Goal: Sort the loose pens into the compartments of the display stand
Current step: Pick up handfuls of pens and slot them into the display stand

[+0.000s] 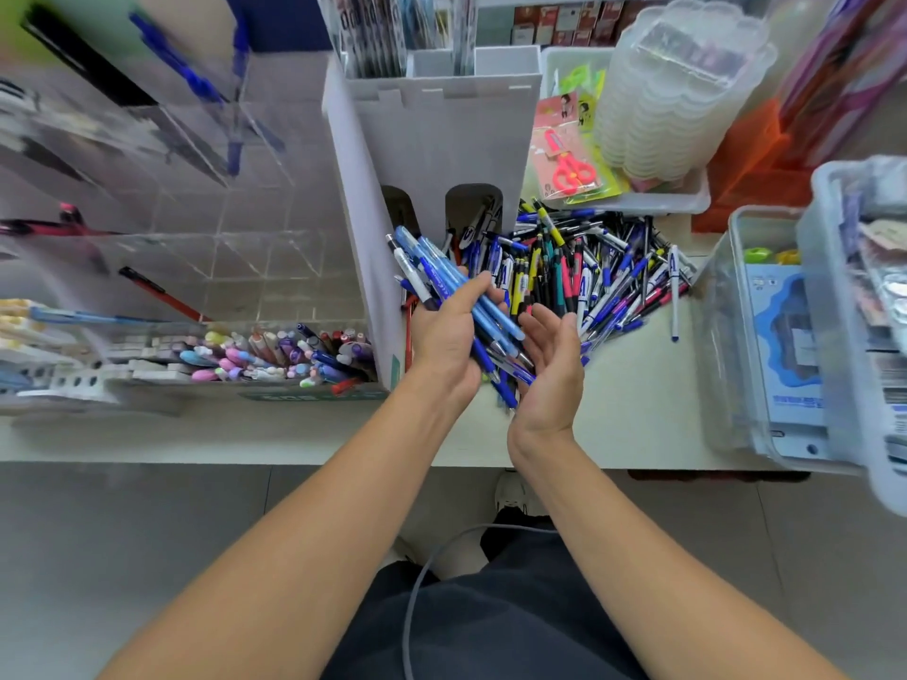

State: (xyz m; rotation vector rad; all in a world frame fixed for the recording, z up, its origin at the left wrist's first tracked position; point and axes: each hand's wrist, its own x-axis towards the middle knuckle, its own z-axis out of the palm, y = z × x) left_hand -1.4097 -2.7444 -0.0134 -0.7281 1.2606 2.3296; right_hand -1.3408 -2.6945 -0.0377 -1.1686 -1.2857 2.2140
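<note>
My left hand (447, 336) grips a bundle of blue pens (444, 274) that fans up to the left and down past my palm. My right hand (552, 365) sits just to the right of the bundle, palm turned toward it, fingers relaxed and holding nothing. Behind both hands a big pile of loose pens (589, 267), blue, black, yellow and pink, spreads over the white counter (638, 400). The clear acrylic display stand (206, 198) with its tiered compartments rises at the left, blurred; a few blue and red pens stand in it.
A white partition box (432, 130) stands between the stand and the pile. A front tray of pastel pens (275, 355) lies at lower left. A white bin with scissors packs (569, 159) and stacked clear lids sits at the back right; clear storage boxes (785, 336) crowd the right edge.
</note>
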